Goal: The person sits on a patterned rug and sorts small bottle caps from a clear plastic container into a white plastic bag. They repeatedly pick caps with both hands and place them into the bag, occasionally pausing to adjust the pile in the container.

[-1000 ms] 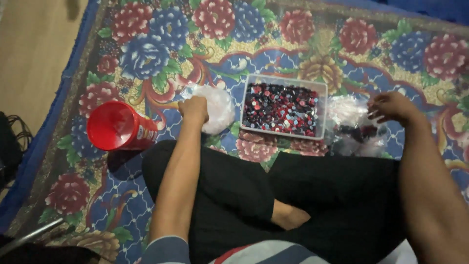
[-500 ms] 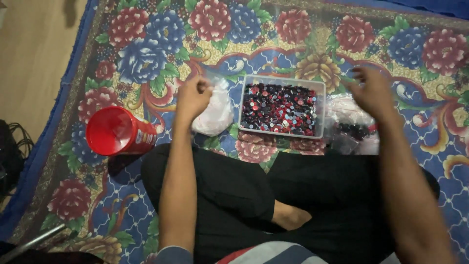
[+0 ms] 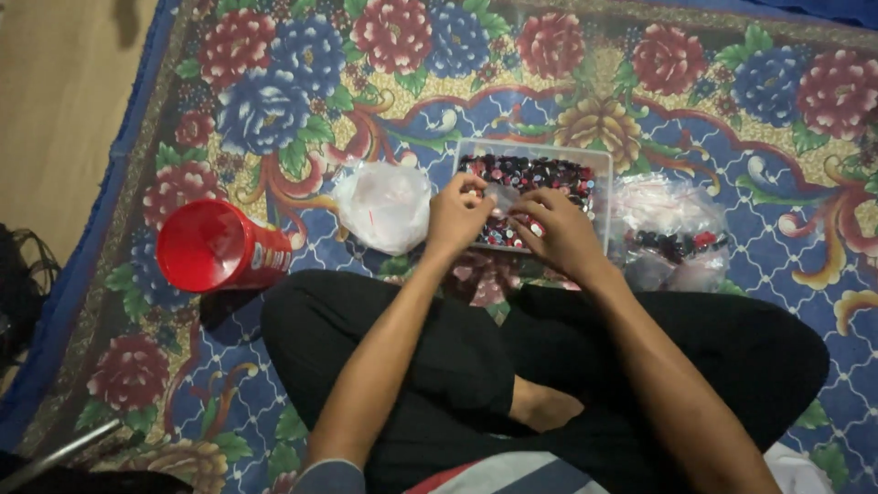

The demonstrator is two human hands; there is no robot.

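Both hands meet at frame centre over the clear tray (image 3: 599, 163) of red and dark pieces. Left hand (image 3: 457, 215) and right hand (image 3: 558, 229) pinch what appears to be a small clear bag (image 3: 506, 197); red cup (image 3: 219, 247) lies centre-left.

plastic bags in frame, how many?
2 clearly. A whitish plastic bag lies on the mat between the red cup and the clear box; a clear bag of dark pieces lies right of the box. Others may be hidden behind the hands.

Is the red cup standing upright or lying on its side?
On its side. The red cup lies on the floral carpet, its round opening facing the camera, left of the person's knee.
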